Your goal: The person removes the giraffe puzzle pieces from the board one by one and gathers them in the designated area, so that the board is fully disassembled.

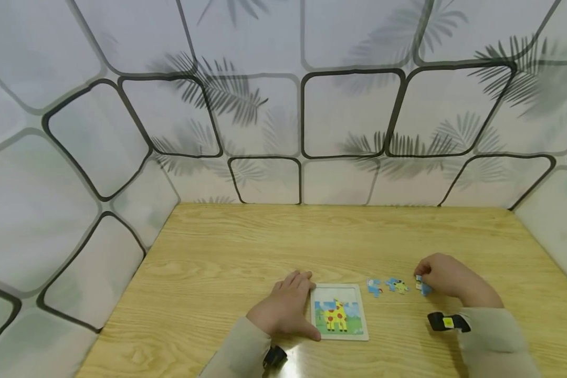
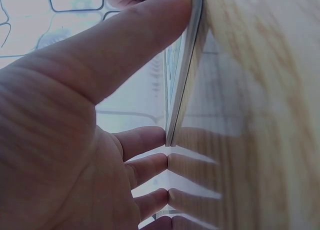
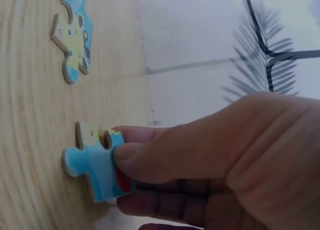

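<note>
My left hand point(image 1: 285, 304) lies along the left side of a framed jigsaw puzzle point(image 1: 339, 333), fingers spread. Its thumb point(image 2: 145, 35) touches the frame near the lower corner, and the index fingertip is at the upper one. The lower part of the puzzle shows a yellow giraffe with red spots on green and blue; the top strip is bare. Over to the right, my right hand point(image 1: 446, 278) pinches a blue puzzle piece point(image 3: 102, 172) with a yellow patch between thumb and fingers, close over the table. Part of this piece is hidden behind the thumb.
Between the frame and my right hand lie several loose pieces: a blue one with red point(image 1: 374, 287) and a blue and yellow group point(image 1: 398, 285). They rest on a wooden table point(image 1: 245, 236). A patterned cloth wall point(image 1: 264, 181) rises behind it and at both sides.
</note>
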{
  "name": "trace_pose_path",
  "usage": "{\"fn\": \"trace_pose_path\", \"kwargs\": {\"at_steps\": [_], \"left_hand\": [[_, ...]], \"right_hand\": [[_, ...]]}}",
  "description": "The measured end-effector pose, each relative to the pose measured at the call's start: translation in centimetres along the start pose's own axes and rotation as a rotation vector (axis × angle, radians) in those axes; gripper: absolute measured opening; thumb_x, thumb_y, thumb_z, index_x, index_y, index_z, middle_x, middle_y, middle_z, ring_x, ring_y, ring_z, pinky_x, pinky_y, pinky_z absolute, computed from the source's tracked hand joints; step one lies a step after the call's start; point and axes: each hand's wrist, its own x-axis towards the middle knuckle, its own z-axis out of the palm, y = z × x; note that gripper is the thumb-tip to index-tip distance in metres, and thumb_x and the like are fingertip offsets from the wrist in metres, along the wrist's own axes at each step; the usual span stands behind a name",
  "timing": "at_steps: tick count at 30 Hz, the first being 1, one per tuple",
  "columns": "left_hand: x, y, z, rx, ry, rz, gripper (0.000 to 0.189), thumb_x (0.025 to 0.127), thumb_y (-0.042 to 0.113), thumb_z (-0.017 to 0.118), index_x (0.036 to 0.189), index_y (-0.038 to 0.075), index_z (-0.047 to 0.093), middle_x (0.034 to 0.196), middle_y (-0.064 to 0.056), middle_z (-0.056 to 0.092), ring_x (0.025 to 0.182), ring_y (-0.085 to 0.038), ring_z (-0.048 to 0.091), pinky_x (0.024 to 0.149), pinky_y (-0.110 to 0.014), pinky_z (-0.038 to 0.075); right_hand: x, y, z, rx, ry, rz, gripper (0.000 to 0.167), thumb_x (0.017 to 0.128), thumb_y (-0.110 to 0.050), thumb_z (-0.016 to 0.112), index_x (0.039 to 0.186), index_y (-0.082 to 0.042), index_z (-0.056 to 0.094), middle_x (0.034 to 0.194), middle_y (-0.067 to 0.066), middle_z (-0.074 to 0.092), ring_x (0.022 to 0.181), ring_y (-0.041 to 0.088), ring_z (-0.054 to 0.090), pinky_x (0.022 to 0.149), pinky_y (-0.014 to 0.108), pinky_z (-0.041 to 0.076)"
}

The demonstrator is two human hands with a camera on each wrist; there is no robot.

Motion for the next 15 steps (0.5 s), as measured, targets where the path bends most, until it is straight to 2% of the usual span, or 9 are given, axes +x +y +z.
{"fn": "trace_pose_path", "kwargs": {"at_steps": [5,12,15], "left_hand": [[-0.1,0.0,0.0,-0.011,-0.002,-0.003,0.100,0.068,0.058,0.088,0.146,0.013,0.043,0.165,-0.007,0.025,0.153,-0.032,0.019,0.120,-0.054,0.023],[-0.2,0.0,0.0,-0.013,0.004,-0.006,0.101,0.068,0.058,0.088,0.146,0.013,0.042,0.165,-0.007,0.025,0.152,-0.032,0.019,0.121,-0.053,0.022],[-0.1,-0.1,0.0,-0.010,0.006,-0.005,0.101,0.068,0.059,0.087,0.146,0.013,0.042,0.165,-0.006,0.025,0.152,-0.032,0.019,0.121,-0.052,0.021]], "right_hand": [[0.2,0.2,0.2,-0.015,0.004,0.001,0.015,0.089,0.003,0.059,0.098,0.001,0.072,0.094,0.010,0.071,0.081,0.020,0.061,0.072,0.045,0.054],[0.4,0.2,0.6,-0.022,0.014,-0.006,0.011,0.089,0.004,0.060,0.097,-0.001,0.066,0.096,0.012,0.067,0.090,0.031,0.064,0.077,0.051,0.053],[0.3,-0.9,0.9,-0.021,0.045,-0.021,0.005,0.093,-0.001,0.061,0.094,-0.003,0.065,0.090,0.007,0.065,0.081,0.025,0.060,0.070,0.045,0.052]]}}
